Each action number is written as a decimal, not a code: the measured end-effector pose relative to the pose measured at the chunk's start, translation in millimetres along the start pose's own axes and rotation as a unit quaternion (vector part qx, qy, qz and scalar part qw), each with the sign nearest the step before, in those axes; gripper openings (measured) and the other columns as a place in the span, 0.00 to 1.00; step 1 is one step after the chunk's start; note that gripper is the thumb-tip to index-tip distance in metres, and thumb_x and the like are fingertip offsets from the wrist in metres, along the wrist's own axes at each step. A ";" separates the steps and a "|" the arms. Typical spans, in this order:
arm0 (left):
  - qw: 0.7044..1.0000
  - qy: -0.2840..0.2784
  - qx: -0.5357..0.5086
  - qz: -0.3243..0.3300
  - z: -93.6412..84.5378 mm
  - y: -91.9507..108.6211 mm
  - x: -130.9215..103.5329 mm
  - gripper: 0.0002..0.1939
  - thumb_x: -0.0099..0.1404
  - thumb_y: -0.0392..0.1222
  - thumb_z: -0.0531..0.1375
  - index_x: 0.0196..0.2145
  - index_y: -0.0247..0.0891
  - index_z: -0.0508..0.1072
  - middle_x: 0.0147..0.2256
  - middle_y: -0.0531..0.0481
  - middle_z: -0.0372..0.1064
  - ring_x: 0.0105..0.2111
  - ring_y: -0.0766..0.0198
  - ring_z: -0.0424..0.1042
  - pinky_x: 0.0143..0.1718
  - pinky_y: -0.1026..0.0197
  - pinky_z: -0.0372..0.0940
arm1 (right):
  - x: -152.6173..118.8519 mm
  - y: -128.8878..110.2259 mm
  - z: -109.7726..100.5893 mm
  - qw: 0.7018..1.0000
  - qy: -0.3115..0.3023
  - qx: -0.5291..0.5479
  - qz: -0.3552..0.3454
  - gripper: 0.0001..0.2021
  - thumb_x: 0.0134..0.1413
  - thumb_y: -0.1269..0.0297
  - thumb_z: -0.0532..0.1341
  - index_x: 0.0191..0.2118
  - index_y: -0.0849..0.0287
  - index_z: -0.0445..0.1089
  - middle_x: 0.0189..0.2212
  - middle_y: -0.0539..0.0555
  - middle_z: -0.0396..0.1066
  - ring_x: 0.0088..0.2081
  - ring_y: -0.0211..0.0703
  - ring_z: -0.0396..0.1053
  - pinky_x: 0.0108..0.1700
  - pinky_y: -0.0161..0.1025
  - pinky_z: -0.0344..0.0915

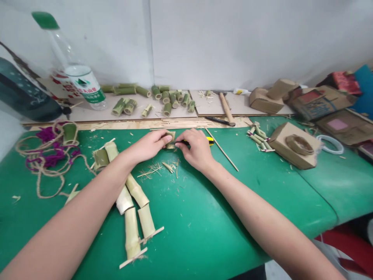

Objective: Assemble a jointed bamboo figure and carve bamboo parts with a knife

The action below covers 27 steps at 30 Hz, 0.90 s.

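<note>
My left hand (153, 144) is closed on a short piece of bamboo (171, 136) near the back of the green table. From the right, my right hand (196, 147) grips a yellow and black utility knife (210, 141), its body partly hidden under my fingers. The knife's front end points at the bamboo; whether the blade touches it I cannot tell. Thin shavings (154, 170) and splinters lie just below my hands. A jointed figure of bamboo segments (132, 229), strung together with thin sticks at its ends, lies partly under my left forearm.
Twine (40, 177) with purple yarn lies at the left, near a water bottle (87, 87). Cut bamboo tubes (166, 109) and a hammer (226, 109) rest on the back boards. Thin sticks (183, 123) lie before them. A cardboard box (294, 146) with a tape roll stands right.
</note>
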State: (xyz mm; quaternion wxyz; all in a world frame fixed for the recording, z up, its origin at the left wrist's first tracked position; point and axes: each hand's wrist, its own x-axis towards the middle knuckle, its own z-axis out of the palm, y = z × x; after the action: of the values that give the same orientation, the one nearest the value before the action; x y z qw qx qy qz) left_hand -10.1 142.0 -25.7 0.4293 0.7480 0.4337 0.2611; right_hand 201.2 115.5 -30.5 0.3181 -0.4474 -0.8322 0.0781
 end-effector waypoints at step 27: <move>0.999 -0.001 -0.037 -0.006 0.9 -6.3 -4.3 0.19 0.72 0.57 0.55 0.35 0.37 0.69 0.29 0.54 0.65 0.31 0.64 0.64 0.36 0.61 0.61 | 5.7 -16.6 -18.8 0.999 -0.031 0.015 -0.003 0.06 0.64 0.69 0.61 0.43 0.57 0.75 0.40 0.57 0.77 0.44 0.50 0.69 0.46 0.47 0.62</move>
State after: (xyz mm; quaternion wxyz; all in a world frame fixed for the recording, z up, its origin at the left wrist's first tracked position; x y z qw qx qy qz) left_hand -14.2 139.5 -31.7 0.4587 0.7293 0.4276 0.2737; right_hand 198.6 107.4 -6.2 0.2993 -0.4375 -0.8416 0.1033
